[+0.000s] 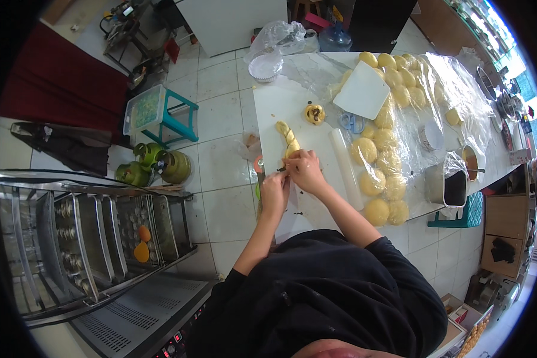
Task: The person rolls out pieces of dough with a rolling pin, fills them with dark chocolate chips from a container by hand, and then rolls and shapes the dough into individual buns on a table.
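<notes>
A twisted strip of pale yellow dough (289,136) lies on the white table, its near end between my hands. Closed fingers of my right hand (305,172) cover part of that end. Just below and to the left, my left hand (275,190) is closed on the same end, the fingertips of both nearly meeting. Some dark filling shows by the fingers. Beyond them sits a coiled piece of dough (314,114) with dark bits on top. A white rolling pin (346,169) lies right of my right hand.
Several round dough balls (376,212) stand in rows on the right, partly under clear plastic film (423,128). A white flat board (364,89) rests over some, near blue-handled scissors (352,123). A metal tin (446,186) stands far right. A tray rack (95,244) is at left.
</notes>
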Motion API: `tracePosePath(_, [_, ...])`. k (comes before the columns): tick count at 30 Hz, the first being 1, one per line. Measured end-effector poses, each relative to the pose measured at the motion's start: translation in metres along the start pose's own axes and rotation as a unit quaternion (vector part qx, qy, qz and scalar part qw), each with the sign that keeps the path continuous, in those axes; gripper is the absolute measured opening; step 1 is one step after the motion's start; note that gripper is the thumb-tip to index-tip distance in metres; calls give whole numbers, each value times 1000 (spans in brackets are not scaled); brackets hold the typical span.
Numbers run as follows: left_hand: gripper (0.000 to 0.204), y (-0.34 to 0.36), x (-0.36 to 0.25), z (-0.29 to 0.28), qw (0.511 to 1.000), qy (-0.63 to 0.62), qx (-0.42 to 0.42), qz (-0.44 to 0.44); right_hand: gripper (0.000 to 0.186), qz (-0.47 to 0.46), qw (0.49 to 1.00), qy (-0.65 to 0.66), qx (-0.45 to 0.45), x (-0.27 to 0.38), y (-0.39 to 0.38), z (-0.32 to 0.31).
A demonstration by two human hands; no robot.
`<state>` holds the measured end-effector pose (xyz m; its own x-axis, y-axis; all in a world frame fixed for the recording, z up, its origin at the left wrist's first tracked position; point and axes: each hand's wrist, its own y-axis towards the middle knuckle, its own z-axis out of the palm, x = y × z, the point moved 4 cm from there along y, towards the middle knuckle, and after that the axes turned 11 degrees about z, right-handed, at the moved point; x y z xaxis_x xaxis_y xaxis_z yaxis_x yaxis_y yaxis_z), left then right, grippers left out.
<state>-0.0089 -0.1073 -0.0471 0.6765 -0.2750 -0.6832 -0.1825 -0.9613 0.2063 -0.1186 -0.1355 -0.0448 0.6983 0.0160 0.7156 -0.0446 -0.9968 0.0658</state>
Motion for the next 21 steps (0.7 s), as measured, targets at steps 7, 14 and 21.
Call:
tracePosePath(7, [27,27,5,-9,962,112,-181,169,50,98,994,34,20,-15,-5,-18])
tracePosePath(14, [22,37,24,9,995,-63,-68,-29,30,63,997,4,-50,-20,0,0])
tracePosePath(21, [10,15,25,6,990,46,-127,45,16,284,910,290,82,-48,20,-39])
